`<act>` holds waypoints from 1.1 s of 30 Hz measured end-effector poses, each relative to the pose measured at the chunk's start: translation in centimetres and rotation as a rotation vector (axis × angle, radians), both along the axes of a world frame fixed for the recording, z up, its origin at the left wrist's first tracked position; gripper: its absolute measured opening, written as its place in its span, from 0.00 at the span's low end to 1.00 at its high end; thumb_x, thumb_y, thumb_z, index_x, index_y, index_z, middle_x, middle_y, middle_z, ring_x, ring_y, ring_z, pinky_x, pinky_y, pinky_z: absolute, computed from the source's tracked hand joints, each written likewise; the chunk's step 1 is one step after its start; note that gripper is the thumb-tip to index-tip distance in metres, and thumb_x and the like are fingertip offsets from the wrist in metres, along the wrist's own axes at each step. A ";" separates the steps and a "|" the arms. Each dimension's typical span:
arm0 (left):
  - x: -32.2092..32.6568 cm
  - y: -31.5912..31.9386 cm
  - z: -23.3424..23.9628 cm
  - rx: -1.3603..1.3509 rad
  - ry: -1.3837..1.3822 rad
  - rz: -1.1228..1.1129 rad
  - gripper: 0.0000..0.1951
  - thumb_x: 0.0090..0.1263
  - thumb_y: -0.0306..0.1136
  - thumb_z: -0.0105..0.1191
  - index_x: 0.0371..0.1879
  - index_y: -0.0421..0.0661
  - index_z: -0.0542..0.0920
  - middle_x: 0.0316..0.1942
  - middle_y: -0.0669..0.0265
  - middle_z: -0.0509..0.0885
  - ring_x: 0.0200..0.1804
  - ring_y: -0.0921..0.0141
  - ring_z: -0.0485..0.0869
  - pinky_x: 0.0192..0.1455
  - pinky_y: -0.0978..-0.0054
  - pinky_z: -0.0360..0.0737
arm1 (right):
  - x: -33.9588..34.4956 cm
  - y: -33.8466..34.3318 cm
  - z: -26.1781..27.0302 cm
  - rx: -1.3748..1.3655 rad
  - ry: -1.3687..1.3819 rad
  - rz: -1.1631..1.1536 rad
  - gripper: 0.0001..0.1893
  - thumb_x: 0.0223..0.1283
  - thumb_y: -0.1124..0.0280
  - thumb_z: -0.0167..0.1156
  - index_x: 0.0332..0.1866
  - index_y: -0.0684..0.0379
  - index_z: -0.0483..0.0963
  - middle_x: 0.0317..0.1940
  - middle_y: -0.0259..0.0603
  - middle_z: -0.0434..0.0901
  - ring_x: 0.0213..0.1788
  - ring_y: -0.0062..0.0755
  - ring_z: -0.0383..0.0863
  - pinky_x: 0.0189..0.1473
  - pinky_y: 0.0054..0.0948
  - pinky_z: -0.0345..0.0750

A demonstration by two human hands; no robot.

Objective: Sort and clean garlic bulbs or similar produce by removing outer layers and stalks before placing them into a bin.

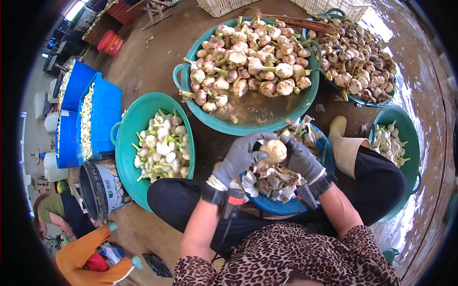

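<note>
A pale garlic bulb (pixel 274 150) is held between my two grey-gloved hands over a blue basin (pixel 275 210). The fingers of my left hand (pixel 245 155) wrap its left and upper side. My right hand (pixel 300 157) grips it from the right; part of that hand's fingers is hidden behind the bulb. Loose garlic skins (pixel 275 178) fill the basin beneath. Beyond it stands a large green tub (pixel 214 123) with unpeeled garlic bulbs (pixel 238 57) in murky water. To the left, cleaned white garlic bulbs (pixel 164 146) with green stems lie in another green tub (pixel 127 153).
At upper right, a tub holds dirtier garlic (pixel 354 60), and a bundle of brown twigs (pixel 304 24) spans toward it. A green tub (pixel 400 121) stands beyond my right boot (pixel 340 139). Blue bins (pixel 103 118) and a bucket (pixel 93 189) line the left. Two people (pixel 82 257) are at lower left.
</note>
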State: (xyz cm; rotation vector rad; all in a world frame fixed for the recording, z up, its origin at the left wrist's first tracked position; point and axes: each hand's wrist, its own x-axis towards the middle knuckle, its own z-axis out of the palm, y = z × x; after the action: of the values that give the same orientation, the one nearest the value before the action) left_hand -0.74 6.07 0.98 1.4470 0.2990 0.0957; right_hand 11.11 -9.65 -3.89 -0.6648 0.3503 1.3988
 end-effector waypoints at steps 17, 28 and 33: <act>-1.8 -5.5 -1.6 -0.035 -0.009 0.351 0.21 0.63 0.39 0.55 0.52 0.41 0.73 0.49 0.60 0.77 0.52 0.70 0.75 0.58 0.73 0.70 | 0.4 -1.0 2.6 -0.117 -1.047 0.148 0.05 0.55 0.76 0.51 0.29 0.60 0.75 0.22 0.30 0.75 0.25 0.19 0.72 0.30 0.21 0.71; -3.3 -5.7 -2.0 0.404 0.098 0.516 0.31 0.51 0.33 0.64 0.56 0.41 0.68 0.52 0.53 0.75 0.57 0.57 0.74 0.61 0.69 0.68 | -0.4 0.0 -1.4 -0.029 -0.918 0.272 0.05 0.62 0.68 0.52 0.32 0.57 0.71 0.19 0.28 0.71 0.19 0.15 0.68 0.21 0.15 0.63; -4.1 -4.7 -3.2 -0.239 0.030 0.522 0.24 0.62 0.49 0.57 0.48 0.42 0.75 0.40 0.64 0.81 0.42 0.68 0.80 0.44 0.73 0.78 | 0.1 0.0 -2.7 0.085 -0.928 0.189 0.05 0.60 0.75 0.48 0.32 0.59 0.71 0.20 0.30 0.72 0.16 0.18 0.68 0.19 0.18 0.64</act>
State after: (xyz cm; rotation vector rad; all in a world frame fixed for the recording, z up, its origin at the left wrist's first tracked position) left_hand -4.87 1.37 -2.21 1.1065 0.6854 0.4470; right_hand 11.24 -9.63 -6.60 -1.2084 -0.5145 1.1264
